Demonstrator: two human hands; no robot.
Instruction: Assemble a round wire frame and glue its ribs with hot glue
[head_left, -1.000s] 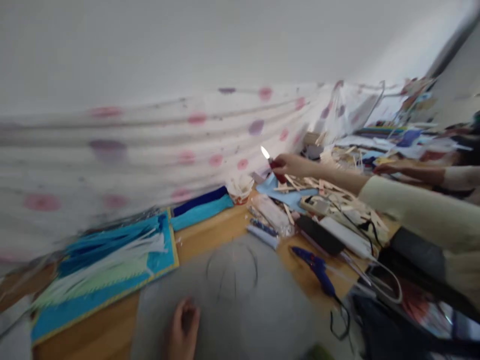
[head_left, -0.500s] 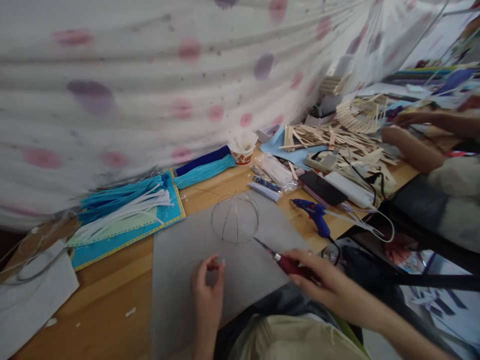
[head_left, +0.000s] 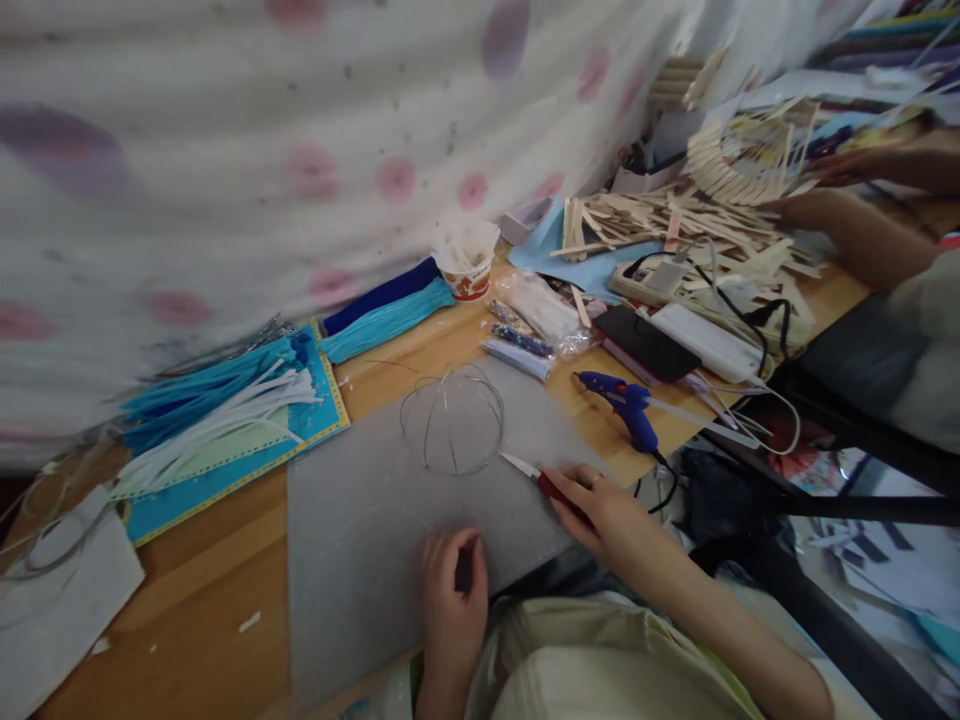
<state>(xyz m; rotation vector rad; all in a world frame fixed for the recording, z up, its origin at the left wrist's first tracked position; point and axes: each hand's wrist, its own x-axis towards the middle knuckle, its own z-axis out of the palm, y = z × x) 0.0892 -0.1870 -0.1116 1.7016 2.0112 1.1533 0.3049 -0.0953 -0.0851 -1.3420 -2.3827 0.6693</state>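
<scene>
On the grey mat stands a dome-shaped wire frame, its thin wires bent up from a round base. My right hand is closed around a red-handled tool with a tapering metal tip; its exact kind is unclear. The tip points at the right lower edge of the frame, very near it; whether they touch I cannot tell. Below the frame, my left hand rests by the mat's near edge, fingers loosely curled, thumb close to the forefinger. A dark gap shows between them, and I see nothing held there.
Blue and white pipe cleaners lie on a blue board at left. Behind the mat stands a paper cup. At right are a blue glue gun, a black phone and wooden sticks. Another person's hands work at far right.
My left hand has shifted right and closer to me. My right hand still holds the red-handled tool, its tip still beside the frame. The view has tilted downward.
</scene>
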